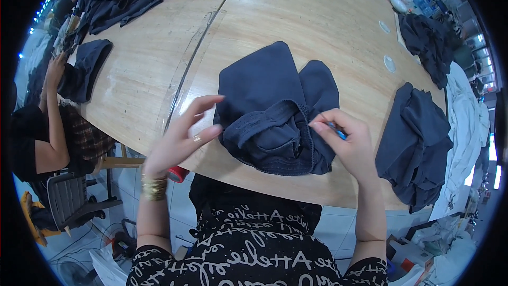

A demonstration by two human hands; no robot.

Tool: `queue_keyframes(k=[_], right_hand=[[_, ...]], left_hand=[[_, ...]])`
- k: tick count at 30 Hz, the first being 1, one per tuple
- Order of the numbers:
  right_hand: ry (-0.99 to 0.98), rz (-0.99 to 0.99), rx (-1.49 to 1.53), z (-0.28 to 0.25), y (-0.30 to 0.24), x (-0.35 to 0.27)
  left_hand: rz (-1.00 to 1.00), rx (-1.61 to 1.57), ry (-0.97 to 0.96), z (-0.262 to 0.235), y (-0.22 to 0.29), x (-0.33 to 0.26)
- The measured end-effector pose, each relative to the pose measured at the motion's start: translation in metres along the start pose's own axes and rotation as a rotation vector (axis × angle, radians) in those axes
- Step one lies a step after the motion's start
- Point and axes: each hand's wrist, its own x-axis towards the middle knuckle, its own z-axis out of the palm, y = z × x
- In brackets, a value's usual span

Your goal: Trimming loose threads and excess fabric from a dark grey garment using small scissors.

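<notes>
A small blue tool (337,131) is showing only partly between the right hand's (349,145) closed fingers, its shape hard to make out. The dark navy folded cloth garment (278,111) is lying on the round wooden table (317,16) between both hands; the left hand (182,140) is resting open-fingered against its edge, grasping nothing.

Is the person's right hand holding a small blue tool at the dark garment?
Yes, the right hand pinches a small blue tool against the edge of the dark garment.
</notes>
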Motion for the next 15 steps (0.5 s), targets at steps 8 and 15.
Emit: queue_keyframes(k=[8, 15], right_hand=[[0.074, -0.126, 0.035, 0.024, -0.005, -0.003], [0.143, -0.320, -0.005, 0.034, 0.004, -0.011]], left_hand=[[-0.046, -0.092, -0.240, 0.049, 0.024, 0.044], [0.016, -0.461, -0.308, 0.053, 0.023, 0.037]])
